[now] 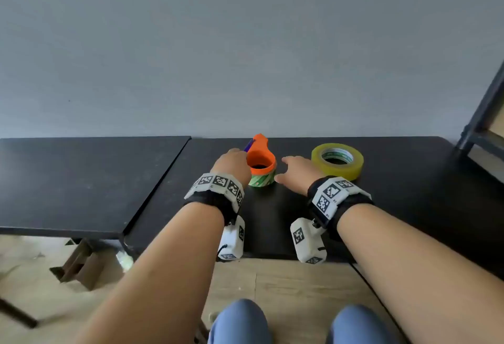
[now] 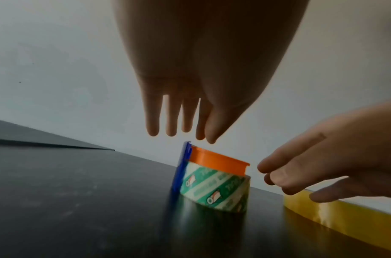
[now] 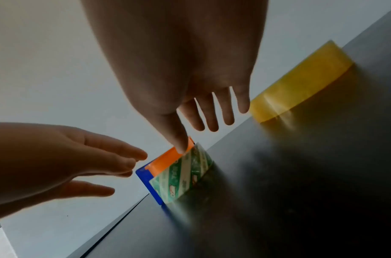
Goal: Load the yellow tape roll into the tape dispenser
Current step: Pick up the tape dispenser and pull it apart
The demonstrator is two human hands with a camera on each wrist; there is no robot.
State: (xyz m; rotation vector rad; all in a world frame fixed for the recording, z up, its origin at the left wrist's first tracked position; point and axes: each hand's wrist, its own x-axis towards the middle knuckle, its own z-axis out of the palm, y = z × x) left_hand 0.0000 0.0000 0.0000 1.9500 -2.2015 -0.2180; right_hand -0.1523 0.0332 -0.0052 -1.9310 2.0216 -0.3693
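Observation:
The tape dispenser (image 1: 260,158) is orange with a blue blade piece and stands on the black table (image 1: 409,193) near the wall; a spent green-and-white core (image 1: 261,180) sits on its hub. The yellow tape roll (image 1: 338,161) lies flat to its right. My left hand (image 1: 231,163) hovers just left of the dispenser (image 2: 218,162), fingers (image 2: 174,122) straight and holding nothing. My right hand (image 1: 296,170) reaches between dispenser and yellow roll (image 3: 300,82), fingers spread; in the right wrist view its thumb (image 3: 180,139) overlaps the orange rim (image 3: 167,158), and contact is unclear.
A second black table (image 1: 81,180) adjoins on the left with a narrow seam between. A dark metal shelf frame (image 1: 482,114) stands at the far right. A plain wall runs close behind the dispenser. My knees (image 1: 242,322) sit below the table's front edge.

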